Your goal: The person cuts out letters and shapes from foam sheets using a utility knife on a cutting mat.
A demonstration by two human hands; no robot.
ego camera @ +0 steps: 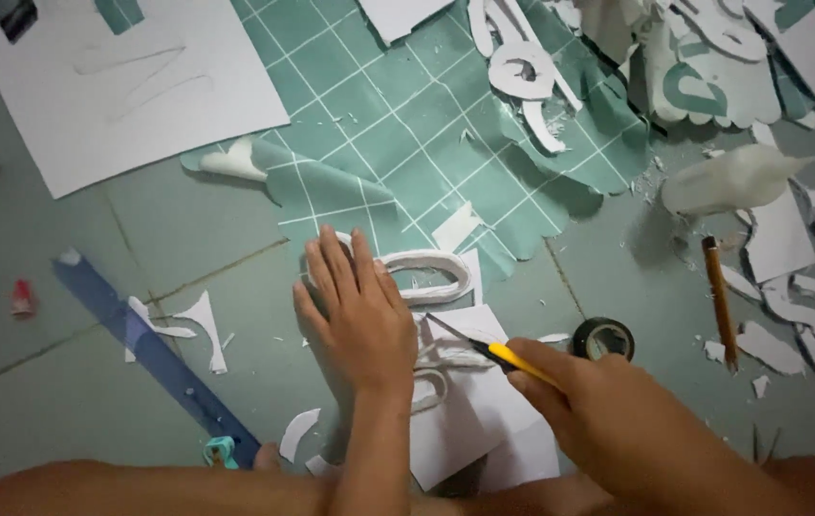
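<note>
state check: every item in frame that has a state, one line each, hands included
left hand: flat, palm down, pressing the white sheet
right hand: gripping the yellow knife
yellow knife: blade out, tip on the white sheet
cutting mat: edges cut ragged, left corner curled up
tape roll: lying flat
pencil: lying loose
blue ruler: flat on the floor

Around the green cutting mat [398, 124]: two hands, left [355, 320] and right [608, 416]; one yellow knife [498, 354] below it; one tape roll [604, 337], one pencil [719, 304] and one glue bottle [737, 179] to its right; one blue ruler [154, 354] lower left; paper scraps too many to count.
</note>
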